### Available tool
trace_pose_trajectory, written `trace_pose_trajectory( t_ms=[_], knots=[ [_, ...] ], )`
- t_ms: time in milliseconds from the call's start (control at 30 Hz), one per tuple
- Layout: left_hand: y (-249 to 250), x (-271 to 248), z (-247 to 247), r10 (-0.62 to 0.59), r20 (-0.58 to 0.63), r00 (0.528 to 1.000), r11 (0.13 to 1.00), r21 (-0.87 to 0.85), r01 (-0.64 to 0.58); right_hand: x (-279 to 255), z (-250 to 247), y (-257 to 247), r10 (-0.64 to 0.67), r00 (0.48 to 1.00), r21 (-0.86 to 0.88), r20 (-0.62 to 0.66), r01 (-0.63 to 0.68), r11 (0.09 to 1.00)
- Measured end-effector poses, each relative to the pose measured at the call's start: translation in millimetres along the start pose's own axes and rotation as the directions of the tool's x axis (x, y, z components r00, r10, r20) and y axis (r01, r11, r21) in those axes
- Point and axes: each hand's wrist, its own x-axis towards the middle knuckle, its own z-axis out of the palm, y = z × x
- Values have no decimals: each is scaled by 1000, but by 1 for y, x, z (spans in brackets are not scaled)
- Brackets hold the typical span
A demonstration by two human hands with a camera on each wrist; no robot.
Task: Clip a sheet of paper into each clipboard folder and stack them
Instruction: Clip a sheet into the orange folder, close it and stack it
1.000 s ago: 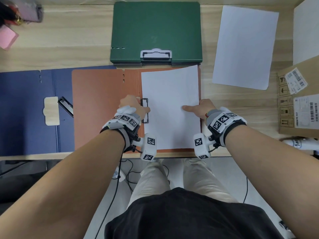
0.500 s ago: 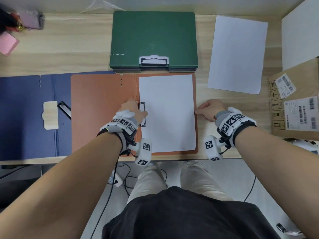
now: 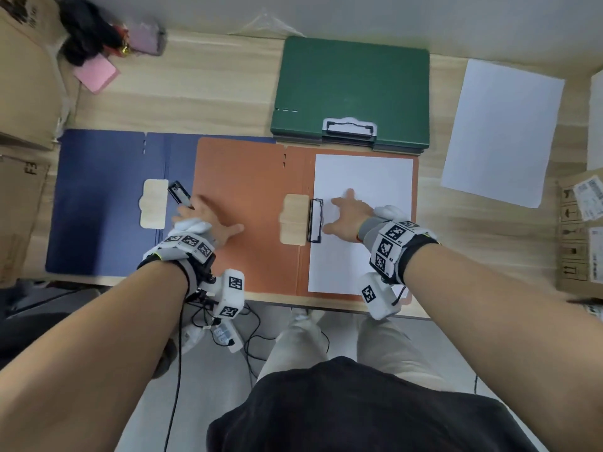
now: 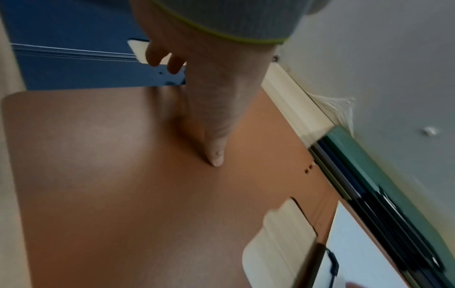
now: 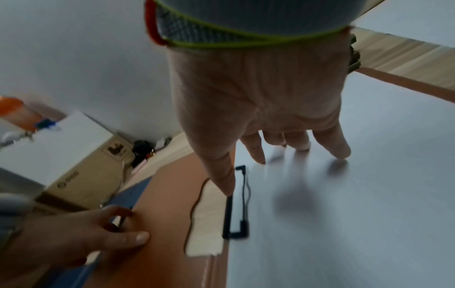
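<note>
An orange folder (image 3: pixel 248 190) lies open at the table's front edge, with a white sheet (image 3: pixel 365 177) on its right half. The black clip (image 3: pixel 315 220) lies down on the sheet's left edge. My right hand (image 3: pixel 350 213) presses flat on the sheet with fingers spread; in the right wrist view its thumb (image 5: pixel 221 175) touches the clip (image 5: pixel 236 202). My left hand (image 3: pixel 205 223) is at the left edge of the orange cover (image 4: pixel 123 175). Its thumb (image 4: pixel 214 148) lies on top and its fingers (image 5: pixel 115 214) curl around that edge.
A closed green folder (image 3: pixel 352 89) tops a stack behind the orange one. An open blue folder (image 3: pixel 104 203) lies to the left, partly under the orange cover. A loose sheet (image 3: pixel 499 135) lies at the right. Cardboard boxes (image 3: pixel 580 230) stand at both table ends.
My left hand left the clip and moved to the orange cover's left edge. My right hand moved from the folder's right edge onto the sheet beside the clip.
</note>
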Motion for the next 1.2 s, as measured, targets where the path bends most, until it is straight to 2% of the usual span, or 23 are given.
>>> trace_pose_trajectory(
  t_ms=[133,300,367,500,567,633,733,833,900,1000,1067,1133,1200],
  knots=[
    [-10,14,7,-11,19,1000,998,-67,13,2,4,6,14,1000,-12,-6,-14,1000],
    [-16,13,-11,-55,-34,998,969,-241,45,2,1,5,43,999,44,-7,-43,998],
    [-15,10,-27,-15,-70,997,956,-294,-7,2,1,3,48,999,27,-11,-48,998],
    [-5,-4,-73,111,-178,978,948,-276,-157,1,-6,1,63,998,1,1,-63,998],
    [5,-16,-94,223,-265,938,924,-250,-290,-1,-11,3,70,997,40,24,-70,997],
    [19,-34,-113,363,-322,874,883,-180,-433,-5,-17,5,41,997,54,64,-44,998],
    [48,-71,-134,558,-319,766,786,-95,-611,-13,-26,12,7,995,139,99,-21,990],
    [82,-107,-135,670,-265,694,697,-97,-710,-28,-35,30,46,987,428,157,-110,897],
    [108,-124,-124,718,-230,657,651,-112,-751,-38,-43,51,67,982,637,176,-165,753],
    [131,-124,-94,749,-195,633,624,-114,-773,-45,-54,77,109,987,817,115,-156,555],
    [145,-111,-65,736,-168,656,652,-85,-754,-47,-62,102,176,982,877,72,-147,458],
    [148,-93,-40,685,-87,723,721,-58,-690,-49,-64,120,216,974,892,66,-155,424],
    [151,-81,-20,603,28,797,796,-78,-600,-52,-61,134,237,968,858,82,-190,478]
  ],
)
